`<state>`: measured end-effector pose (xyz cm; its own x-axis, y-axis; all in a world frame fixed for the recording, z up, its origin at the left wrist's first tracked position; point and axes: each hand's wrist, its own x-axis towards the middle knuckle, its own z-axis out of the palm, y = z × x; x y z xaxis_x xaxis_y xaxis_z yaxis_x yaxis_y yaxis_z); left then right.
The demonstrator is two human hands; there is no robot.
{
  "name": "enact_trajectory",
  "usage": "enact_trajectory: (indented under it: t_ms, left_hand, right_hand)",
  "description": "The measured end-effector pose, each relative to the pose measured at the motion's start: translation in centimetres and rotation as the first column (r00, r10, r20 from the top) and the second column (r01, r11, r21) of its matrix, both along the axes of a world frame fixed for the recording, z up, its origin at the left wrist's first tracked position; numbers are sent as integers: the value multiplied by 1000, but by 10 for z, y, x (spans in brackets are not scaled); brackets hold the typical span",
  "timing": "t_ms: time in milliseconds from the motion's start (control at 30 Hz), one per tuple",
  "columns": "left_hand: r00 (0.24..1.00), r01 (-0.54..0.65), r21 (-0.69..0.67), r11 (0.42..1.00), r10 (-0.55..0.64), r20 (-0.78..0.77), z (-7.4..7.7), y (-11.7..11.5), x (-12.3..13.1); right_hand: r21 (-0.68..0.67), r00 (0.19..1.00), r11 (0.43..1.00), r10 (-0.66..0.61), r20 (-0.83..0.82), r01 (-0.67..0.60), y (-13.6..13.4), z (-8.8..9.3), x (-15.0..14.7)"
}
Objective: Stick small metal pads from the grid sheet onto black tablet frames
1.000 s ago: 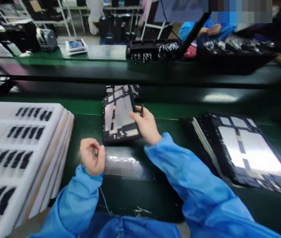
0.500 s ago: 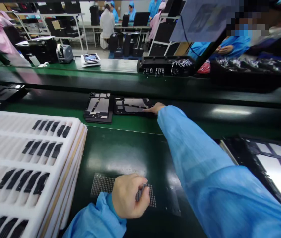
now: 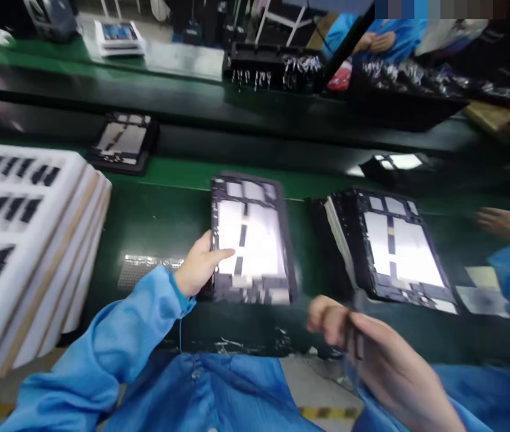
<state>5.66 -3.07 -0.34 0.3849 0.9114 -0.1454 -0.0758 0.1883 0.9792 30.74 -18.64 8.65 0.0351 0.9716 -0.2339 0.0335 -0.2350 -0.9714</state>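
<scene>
Tablet panel (image 3: 248, 240), long axis forward; left hand (image 3: 198, 266) touching edge.

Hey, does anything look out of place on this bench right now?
Yes: small crumpled silvery scraps lie loose near the front edge of the dark green bench, just below the black-framed panel under the left hand. They look like stray litter rather than placed parts.

No readable text, labels, brands, numbers or signs in my view, nothing legible on the tablet frame (image 3: 248, 240) before me
</scene>
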Motion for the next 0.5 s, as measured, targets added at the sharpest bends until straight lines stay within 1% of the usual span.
enact_trajectory:
  t_ms: [33, 67, 100, 133, 167, 200, 233, 300, 333, 400, 433, 500]
  left_hand:
    - [993, 117, 23, 993, -116, -24, -1, -20, 1]
    - [973, 229, 49, 972, -226, -55, -1, -39, 3]
    - [945, 322, 79, 944, -314, -92, 0, -54, 5]
    - [917, 389, 110, 915, -373, -139, 1, -66, 8]
    - [895, 430, 143, 891, -401, -195, 4, -74, 10]
    - [880, 449, 175, 876, -399, -260, 7, -77, 11]
    - [869, 449, 209, 869, -370, -328, 12, -75, 10]
    - [848, 421, 273, 865, -268, -458, 23, -61, 4]
    - [834, 403, 305, 863, -209, -511, 28, -49, -2]
    - [797, 403, 337, 851, -145, -587, 35, -22, -17]
    - [776, 429, 332, 840, -154, -612, 36, -8, -24]
    - [697, 556, 289, 779, -247, -674, 30, 15, -37]
  right_hand:
    - [34, 995, 994, -104, 5, 104, -19, 5, 11]
    - [53, 979, 978, -202, 9, 201, -31, 9, 18]
    - [72, 960, 958, -279, 11, 278, -38, 12, 21]
    - [96, 947, 943, -321, 13, 318, -39, 13, 22]
    - [122, 942, 936, -336, 14, 331, -37, 13, 20]
    - [146, 943, 934, -332, 16, 327, -32, 12, 16]
    - [170, 947, 935, -319, 19, 312, -24, 9, 11]
    - [236, 965, 942, -258, 43, 241, -2, 1, -4]
    - [266, 976, 948, -204, 79, 177, 11, -5, -12]
    - [270, 982, 963, -43, 186, -9, 40, -20, -29]
    - [243, 970, 964, 51, 239, -110, 54, -28, -36]
    - [181, 925, 946, 202, 321, -269, 77, -46, -48]
